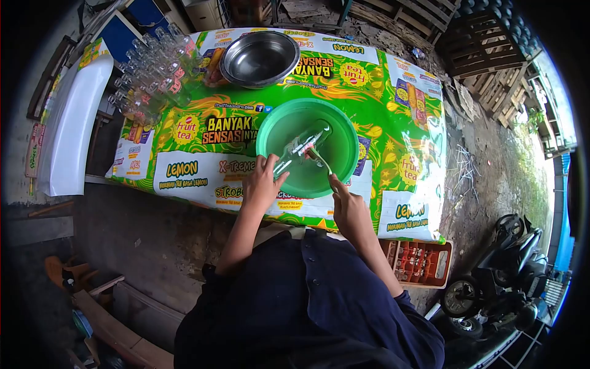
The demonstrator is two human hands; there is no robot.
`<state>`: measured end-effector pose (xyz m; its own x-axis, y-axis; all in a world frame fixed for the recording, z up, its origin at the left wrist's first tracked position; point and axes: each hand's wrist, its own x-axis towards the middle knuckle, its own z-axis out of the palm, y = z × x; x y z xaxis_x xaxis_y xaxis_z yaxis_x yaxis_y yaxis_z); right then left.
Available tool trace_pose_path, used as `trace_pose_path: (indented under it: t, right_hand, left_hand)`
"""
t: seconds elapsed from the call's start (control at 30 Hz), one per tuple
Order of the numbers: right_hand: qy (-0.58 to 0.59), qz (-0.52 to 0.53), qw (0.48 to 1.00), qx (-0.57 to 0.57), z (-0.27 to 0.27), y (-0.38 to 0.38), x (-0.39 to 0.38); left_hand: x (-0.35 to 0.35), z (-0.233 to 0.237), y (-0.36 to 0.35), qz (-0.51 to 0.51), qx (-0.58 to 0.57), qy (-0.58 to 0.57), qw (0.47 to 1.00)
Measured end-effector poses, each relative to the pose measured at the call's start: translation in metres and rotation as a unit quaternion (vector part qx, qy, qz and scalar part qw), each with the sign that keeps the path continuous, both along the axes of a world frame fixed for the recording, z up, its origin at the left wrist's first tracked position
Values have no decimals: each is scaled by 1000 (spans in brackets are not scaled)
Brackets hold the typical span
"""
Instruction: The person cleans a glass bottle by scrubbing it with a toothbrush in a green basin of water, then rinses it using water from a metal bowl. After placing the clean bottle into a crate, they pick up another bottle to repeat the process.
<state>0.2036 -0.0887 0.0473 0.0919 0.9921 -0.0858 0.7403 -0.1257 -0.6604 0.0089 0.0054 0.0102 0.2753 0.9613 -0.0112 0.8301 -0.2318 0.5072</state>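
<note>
A green basin [347,150] stands on the table with its bright printed cover. Inside it lies a clear glass bottle [301,147], tilted, its neck end toward my left hand [263,184]. That hand is closed round the bottle's lower-left end at the basin's rim. My right hand [351,212] grips the handle of a thin brush [321,161], whose head touches the bottle's side inside the basin. A metal bowl [260,58] sits behind the basin.
Many clear bottles [157,77] stand grouped at the table's back left. A red crate [422,263] is below the table's front right. Motorcycles [491,283] stand at the right; wooden pallets [482,52] are at the back right.
</note>
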Motion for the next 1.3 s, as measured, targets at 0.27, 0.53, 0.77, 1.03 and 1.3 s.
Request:
trace_pose_path:
  t: [0.27,0.53,0.77,1.03,1.3]
  right_hand:
    - [-169,-46,985,-5,-30,53,15]
    - [-150,39,988,3,-16,30,3]
    - [-140,31,989,19,-22,47,-4]
    - [-176,-35,984,9,-34,69,26]
    - [-148,53,987,43,-24,44,2]
  left_hand:
    - [2,4,-5,7,6,-10,1000]
    - [3,7,-3,29,-1,16,999]
    - [4,2,-1,22,25,-22,999]
    - [3,9,1,29,-8,-21,999]
    - [5,9,5,35,-9,-25,999]
